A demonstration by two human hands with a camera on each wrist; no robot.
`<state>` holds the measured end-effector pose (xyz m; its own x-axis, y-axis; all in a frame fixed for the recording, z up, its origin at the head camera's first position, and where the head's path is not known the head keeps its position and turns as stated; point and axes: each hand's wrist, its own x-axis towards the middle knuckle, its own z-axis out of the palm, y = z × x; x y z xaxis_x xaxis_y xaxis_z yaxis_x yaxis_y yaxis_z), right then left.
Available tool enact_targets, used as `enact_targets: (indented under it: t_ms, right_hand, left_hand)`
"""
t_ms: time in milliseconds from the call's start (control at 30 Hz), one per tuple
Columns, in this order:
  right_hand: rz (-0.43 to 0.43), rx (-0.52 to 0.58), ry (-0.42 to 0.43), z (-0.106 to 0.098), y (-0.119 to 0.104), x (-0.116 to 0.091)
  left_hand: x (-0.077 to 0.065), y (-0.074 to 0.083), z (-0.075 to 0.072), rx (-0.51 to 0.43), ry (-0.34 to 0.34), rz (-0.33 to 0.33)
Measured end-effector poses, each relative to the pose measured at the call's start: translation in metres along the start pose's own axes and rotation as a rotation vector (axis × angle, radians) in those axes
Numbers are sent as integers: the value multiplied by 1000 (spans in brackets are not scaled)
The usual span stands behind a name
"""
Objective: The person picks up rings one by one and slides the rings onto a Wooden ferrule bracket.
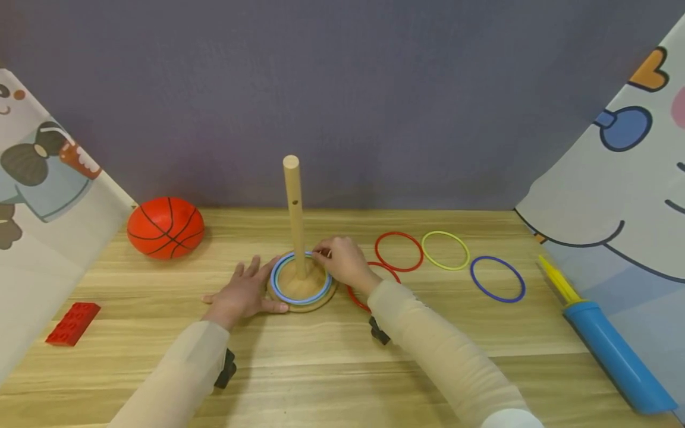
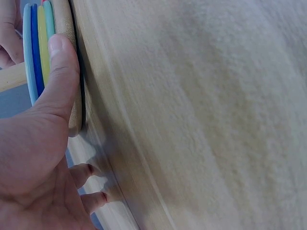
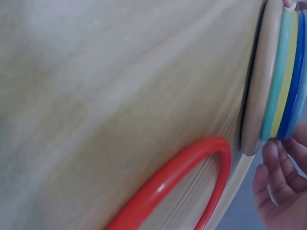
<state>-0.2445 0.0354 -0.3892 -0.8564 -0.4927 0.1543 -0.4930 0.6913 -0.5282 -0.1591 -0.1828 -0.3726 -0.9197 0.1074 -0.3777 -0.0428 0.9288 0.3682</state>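
Note:
A wooden base (image 1: 306, 307) carries an upright wooden post (image 1: 295, 220). Stacked round the post are a green ring (image 2: 50, 20), a yellow ring (image 2: 43, 48), a dark blue ring (image 2: 36, 52) and, on top, a light blue ring (image 1: 276, 290). My left hand (image 1: 245, 295) rests against the base's left side, thumb laid along its edge and the other fingers spread toward the table. On the far right of the stack, my right hand (image 1: 345, 261) pinches the light blue ring at its edge, fingertips close against the rings below.
Two red rings (image 1: 398, 270) (image 1: 350, 295), a lime ring (image 1: 468, 259) and a blue ring (image 1: 500, 299) lie to the right. Farther right is a blue hand pump (image 1: 615, 353) with a yellow nozzle. At left sit an orange-red basketball (image 1: 166, 229) and a red toy brick (image 1: 74, 324). A grey panel (image 1: 342, 107) stands behind.

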Motion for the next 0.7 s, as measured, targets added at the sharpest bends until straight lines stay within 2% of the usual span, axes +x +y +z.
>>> enact_targets:
  t_ms: [267, 433, 700]
  right_hand:
    - [16, 88, -9, -12, 7, -5]
    - [37, 173, -55, -33, 13, -17]
    - [50, 197, -105, -74, 34, -47]
  left_hand:
    - [0, -2, 1, 2, 5, 11]
    - [-1, 0, 1, 0, 2, 16]
    - [0, -1, 0, 1, 0, 16]
